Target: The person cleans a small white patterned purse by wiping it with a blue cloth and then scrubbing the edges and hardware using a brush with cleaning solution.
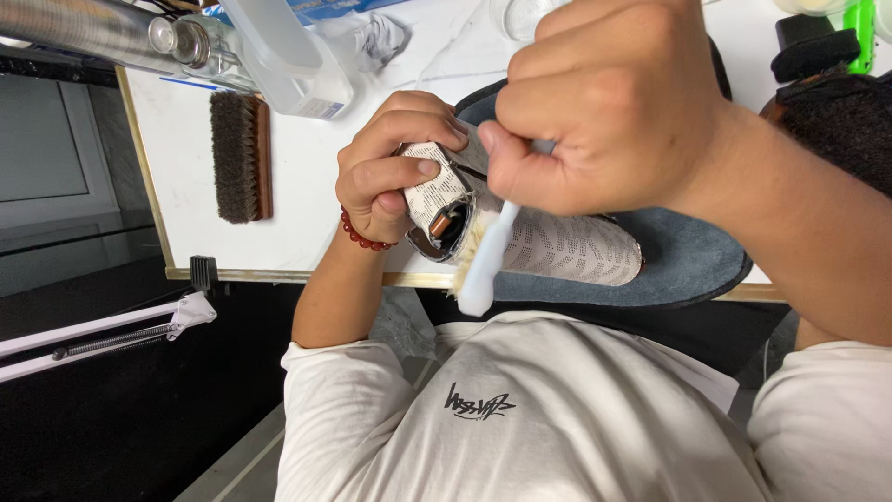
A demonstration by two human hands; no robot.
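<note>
Head cam: left hand [395, 167] clamps shoe [548, 244] steady at desk [307, 167] front edge, right hand [604, 102] fisted on brush [483, 265] for scrubbing leverage.

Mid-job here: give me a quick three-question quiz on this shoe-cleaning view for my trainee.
1. True or false: the left hand grips the heel end of the patterned shoe.
2. What does the right hand hold? A) a dark wooden brush B) a white-handled brush C) a rag
3. Fill in: the dark-bristled wooden brush lies on the white ____, apart from both hands.

Key: 1 true; 2 B; 3 table. The shoe sits over a grey-blue mat, and a red bead bracelet circles the left wrist.
</note>
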